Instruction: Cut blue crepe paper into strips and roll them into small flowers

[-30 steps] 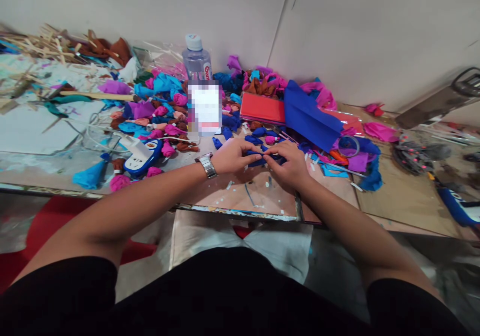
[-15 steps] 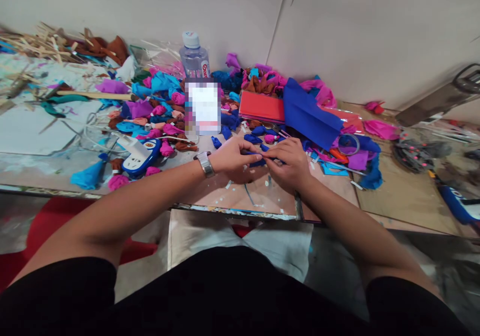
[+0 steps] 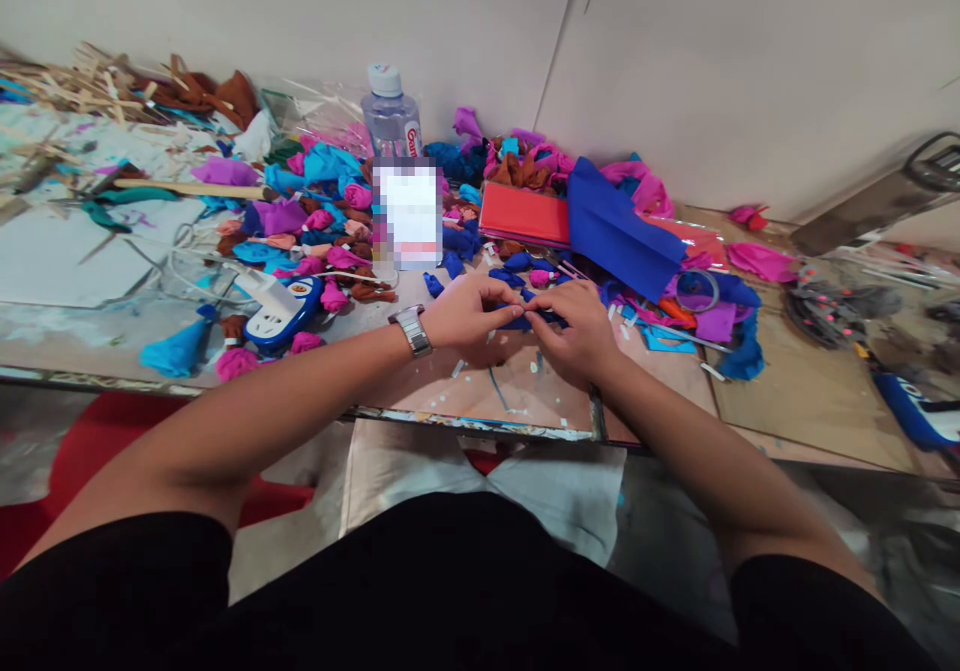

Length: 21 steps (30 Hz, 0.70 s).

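Note:
Over the front middle of the table, my left hand [image 3: 474, 309] and my right hand [image 3: 574, 326] meet at their fingertips. Both are pinched on a small piece of dark blue crepe-like material [image 3: 514, 323], which the fingers partly cover. A metal watch [image 3: 412, 331] is on my left wrist. Just behind my hands lie small twisted blue bundles [image 3: 504, 277] and a pink one [image 3: 540, 277]. A large blue sheet [image 3: 619, 216] leans over a flat red packet [image 3: 525, 213] farther back.
Crumpled coloured pieces [image 3: 330, 221] pile up at left around a clear bottle [image 3: 391, 116] and a pixelated upright object [image 3: 411, 213]. A power strip [image 3: 283, 321], pliers [image 3: 105, 213] and thin sticks [image 3: 82, 86] lie farther left. A tape ring [image 3: 697, 291] is at right.
My fingertips have shifted slightly and are bunched closer at the small blue piece, less of which shows. The items on the table stay where they were.

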Available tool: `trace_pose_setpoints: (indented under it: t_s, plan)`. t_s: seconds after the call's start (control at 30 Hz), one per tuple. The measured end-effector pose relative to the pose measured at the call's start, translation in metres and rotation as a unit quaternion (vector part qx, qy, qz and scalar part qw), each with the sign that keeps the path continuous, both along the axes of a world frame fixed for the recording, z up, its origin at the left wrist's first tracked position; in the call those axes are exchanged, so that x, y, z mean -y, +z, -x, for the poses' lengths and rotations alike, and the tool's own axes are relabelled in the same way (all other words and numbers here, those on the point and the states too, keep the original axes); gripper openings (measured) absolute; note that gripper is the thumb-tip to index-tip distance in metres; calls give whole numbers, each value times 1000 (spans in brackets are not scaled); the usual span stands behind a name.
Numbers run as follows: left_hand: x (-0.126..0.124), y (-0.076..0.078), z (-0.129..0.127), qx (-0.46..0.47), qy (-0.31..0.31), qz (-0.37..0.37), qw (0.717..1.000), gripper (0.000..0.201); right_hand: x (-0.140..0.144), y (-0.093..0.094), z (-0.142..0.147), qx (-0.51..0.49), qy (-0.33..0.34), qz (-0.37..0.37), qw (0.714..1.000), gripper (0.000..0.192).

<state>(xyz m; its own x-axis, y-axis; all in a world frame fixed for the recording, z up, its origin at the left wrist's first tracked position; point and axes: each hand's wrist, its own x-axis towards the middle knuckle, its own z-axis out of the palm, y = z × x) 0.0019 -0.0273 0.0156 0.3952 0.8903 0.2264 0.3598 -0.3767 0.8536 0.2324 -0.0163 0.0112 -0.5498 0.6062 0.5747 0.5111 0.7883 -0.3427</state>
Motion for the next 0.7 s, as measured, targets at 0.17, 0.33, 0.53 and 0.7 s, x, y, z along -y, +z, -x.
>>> trace_pose_setpoints:
  t_s: [0.17, 0.33, 0.53, 0.7]
  plan:
    - [0, 0, 1, -25, -3, -20, 1000, 32, 0, -1, 0, 23, 12, 4, 1000, 5]
    - [-1, 2, 1, -4, -25, 24, 999, 28, -2, -3, -1, 24, 14, -1, 1000, 8]
    - [-3, 2, 1, 33, -29, 68, 997, 29, -2, -1, -1, 15, 11, -19, 1000, 9]
    - [-3, 1, 2, 23, -20, 49, 998, 29, -1, -1, 0, -7, 11, -11, 1000, 8]
